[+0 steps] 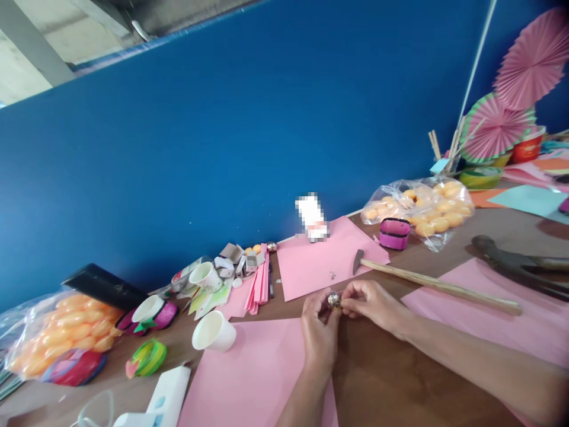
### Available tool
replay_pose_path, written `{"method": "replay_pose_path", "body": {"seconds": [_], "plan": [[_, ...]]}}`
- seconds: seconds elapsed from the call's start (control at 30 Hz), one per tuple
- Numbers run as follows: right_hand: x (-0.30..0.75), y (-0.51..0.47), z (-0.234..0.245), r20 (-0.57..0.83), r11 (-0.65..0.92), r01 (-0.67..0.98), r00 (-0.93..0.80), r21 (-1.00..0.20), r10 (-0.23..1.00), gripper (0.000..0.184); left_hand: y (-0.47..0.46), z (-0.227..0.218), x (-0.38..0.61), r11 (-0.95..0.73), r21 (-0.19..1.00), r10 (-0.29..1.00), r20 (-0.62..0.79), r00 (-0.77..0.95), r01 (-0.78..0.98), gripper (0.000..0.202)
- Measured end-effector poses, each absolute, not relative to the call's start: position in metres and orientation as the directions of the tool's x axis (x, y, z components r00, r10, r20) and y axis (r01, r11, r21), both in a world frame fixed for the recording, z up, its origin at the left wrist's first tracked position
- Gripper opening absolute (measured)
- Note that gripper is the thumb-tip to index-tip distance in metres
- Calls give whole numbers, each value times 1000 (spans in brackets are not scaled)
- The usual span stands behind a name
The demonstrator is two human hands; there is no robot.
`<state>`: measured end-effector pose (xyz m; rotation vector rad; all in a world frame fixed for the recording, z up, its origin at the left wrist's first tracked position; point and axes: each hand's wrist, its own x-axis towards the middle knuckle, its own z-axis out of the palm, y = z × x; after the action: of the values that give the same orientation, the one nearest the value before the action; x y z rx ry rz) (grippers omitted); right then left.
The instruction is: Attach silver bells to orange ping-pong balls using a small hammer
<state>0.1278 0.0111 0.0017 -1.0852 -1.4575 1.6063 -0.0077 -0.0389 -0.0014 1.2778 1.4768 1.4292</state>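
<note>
A small shiny silver ball (333,299) is held between the thumb and fingers of my left hand (320,332). My right hand (371,302) is closed in a pinch right beside the ball; what its fingertips grip is too small to make out. Under my left hand and forearm lies a sheet of pink paper (253,379). Behind my hands is another stack of pink paper (306,273), with tiny silvery bits (332,275) on it. A hammer (438,286) with a wooden handle lies just beyond my right hand.
A white paper cup (214,332) stands to the left, near a white power strip (166,394) and green tape (149,357). Bags of orange balls (73,326) sit at both sides. A dark claw hammer (511,261) lies at right. A blue partition (267,130) closes off the back.
</note>
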Motion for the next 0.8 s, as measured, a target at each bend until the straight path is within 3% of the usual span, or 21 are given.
{"method": "replay_pose_path", "body": {"seconds": [0.53, 0.67, 0.8], "plan": [[126, 20, -3, -85, -119, -53, -426, -991, 900, 27, -34, -3, -12, -105, 991, 971, 119, -210, 77, 40], [128, 19, -4, -14, -36, -38, -451, -999, 892, 27, -34, 0, -12, -122, 993, 971, 119, -207, -3, 31], [124, 13, 5, 103, 116, 4, -433, -993, 895, 21, -32, -1, -11, -92, 974, 965, 36, -259, -208, 32]]}}
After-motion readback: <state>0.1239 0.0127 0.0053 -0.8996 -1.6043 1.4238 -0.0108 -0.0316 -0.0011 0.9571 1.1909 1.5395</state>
